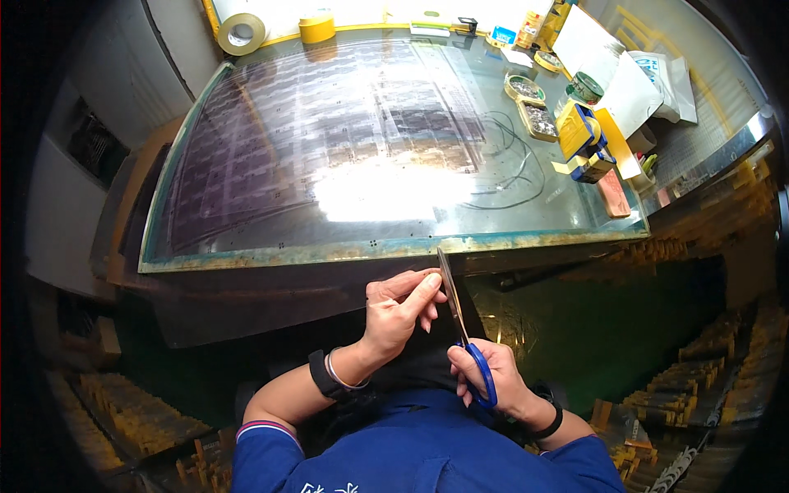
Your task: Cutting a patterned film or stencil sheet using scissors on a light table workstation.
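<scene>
My right hand [503, 375] is closed round the blue handles of a pair of scissors [456, 306], whose long metal blades point away from me toward the table edge. The blades look nearly together. Just left of them, my left hand [396, 315] is closed in a pinch, thumb against forefinger, with its fingertips right beside the blades. Whatever sits in that pinch is too small or too hidden to make out. Both hands are in the air in front of the near edge of the glass-topped table [526, 240].
Dark printed film sheets [320, 107] cover much of the tabletop, with a bright glare spot. At the right stand a blue tape dispenser [588, 140], a tray of small pieces [538, 120] and a pink block [613, 195]. Tape rolls [316, 29] line the back edge.
</scene>
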A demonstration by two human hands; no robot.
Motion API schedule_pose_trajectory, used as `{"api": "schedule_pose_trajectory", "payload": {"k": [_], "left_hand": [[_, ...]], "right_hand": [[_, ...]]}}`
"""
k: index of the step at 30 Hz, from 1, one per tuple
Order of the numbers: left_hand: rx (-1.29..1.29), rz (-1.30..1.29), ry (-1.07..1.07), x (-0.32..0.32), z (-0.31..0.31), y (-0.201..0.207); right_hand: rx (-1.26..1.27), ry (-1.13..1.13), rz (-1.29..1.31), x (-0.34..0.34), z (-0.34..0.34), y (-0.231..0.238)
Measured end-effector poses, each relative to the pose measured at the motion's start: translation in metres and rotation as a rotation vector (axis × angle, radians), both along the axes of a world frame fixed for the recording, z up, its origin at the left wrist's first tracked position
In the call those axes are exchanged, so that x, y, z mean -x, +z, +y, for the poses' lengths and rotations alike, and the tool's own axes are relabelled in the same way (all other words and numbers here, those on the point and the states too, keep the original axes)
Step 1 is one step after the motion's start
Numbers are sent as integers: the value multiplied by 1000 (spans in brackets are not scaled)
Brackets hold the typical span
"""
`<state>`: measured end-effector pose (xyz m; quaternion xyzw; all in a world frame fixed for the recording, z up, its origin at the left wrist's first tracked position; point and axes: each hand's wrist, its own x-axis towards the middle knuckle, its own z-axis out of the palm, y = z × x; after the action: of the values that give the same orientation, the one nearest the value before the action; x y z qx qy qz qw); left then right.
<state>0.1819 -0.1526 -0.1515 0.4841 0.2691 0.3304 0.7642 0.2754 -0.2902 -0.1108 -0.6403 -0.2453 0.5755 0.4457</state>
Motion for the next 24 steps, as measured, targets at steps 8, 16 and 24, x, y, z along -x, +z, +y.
{"api": "schedule_pose_trajectory", "payload": {"k": [8, 16, 24], "left_hand": [[-31, 19, -15, 7, -5, -2], [-73, 29, -39, 15, -6, -3], [-218, 58, -61, 20, -14, -4]], "right_hand": [[-80, -11, 1, 0, 8, -8], [-19, -13, -98, 2, 10, -4], [-54, 21, -53, 0, 15, -4]]}}
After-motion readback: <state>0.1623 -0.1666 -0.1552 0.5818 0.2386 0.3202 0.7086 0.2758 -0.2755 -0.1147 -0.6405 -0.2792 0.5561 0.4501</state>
